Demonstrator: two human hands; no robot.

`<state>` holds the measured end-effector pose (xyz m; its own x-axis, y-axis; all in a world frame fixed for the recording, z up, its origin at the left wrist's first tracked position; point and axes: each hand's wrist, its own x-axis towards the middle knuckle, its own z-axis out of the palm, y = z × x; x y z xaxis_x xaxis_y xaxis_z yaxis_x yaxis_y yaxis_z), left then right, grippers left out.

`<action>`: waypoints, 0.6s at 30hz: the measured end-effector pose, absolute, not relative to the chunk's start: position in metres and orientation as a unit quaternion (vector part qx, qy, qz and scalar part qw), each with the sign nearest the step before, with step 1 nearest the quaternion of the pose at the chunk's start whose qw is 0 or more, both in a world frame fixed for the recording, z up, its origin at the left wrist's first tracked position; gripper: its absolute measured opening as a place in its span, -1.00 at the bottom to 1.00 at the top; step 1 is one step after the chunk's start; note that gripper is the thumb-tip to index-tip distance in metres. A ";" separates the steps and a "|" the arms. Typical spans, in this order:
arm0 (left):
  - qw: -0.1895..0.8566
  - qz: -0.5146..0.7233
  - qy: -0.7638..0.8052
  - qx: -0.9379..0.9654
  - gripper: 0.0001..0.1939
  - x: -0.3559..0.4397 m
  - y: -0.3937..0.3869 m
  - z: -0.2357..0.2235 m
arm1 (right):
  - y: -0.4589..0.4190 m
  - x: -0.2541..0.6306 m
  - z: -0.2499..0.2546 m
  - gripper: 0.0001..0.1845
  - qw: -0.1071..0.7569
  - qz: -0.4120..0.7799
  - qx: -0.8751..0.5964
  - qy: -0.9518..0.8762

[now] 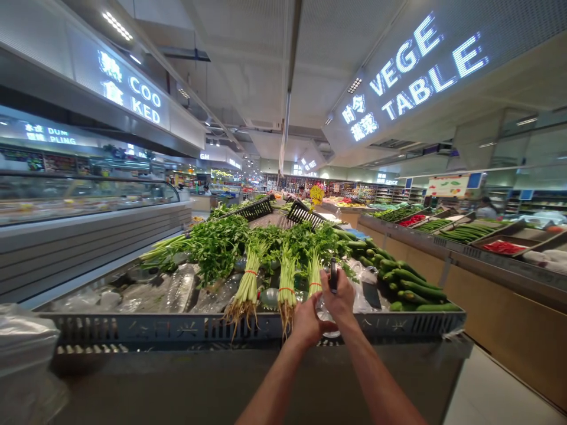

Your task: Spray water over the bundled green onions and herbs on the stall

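- Grey plastic tray (190,329): slotted front wall, carrying the produce.
- Pale-green stalk bunches (287,277): three, side by side along the front edge; the rightmost stands next to the hands.
- Right hand (341,293): right of the front edge's middle; fingers curled closed around a dark object (333,276), its kind unclear.
- Left hand (308,321): at the front edge; thumb and fingers half parted; whether they grip anything cannot be told.
- Red band (315,284): around the rightmost bunch.
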<state>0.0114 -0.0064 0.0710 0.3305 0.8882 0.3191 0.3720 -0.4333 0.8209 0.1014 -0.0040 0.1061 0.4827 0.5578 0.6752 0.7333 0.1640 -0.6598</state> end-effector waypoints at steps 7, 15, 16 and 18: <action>0.333 0.390 0.429 0.744 -0.25 0.010 -0.009 0.075 | -0.003 0.104 0.105 -0.58 0.575 -0.081 -0.646 -0.496; 0.334 0.400 0.431 0.736 -0.25 0.009 -0.009 0.077 | -0.004 0.100 0.110 -0.60 0.578 -0.068 -0.639 -0.504; 0.333 0.400 0.432 0.736 -0.25 0.009 -0.009 0.077 | -0.004 0.100 0.111 -0.60 0.578 -0.069 -0.636 -0.506; 0.329 0.403 0.432 0.737 -0.25 0.009 -0.008 0.077 | -0.004 0.101 0.112 -0.60 0.575 -0.072 -0.635 -0.510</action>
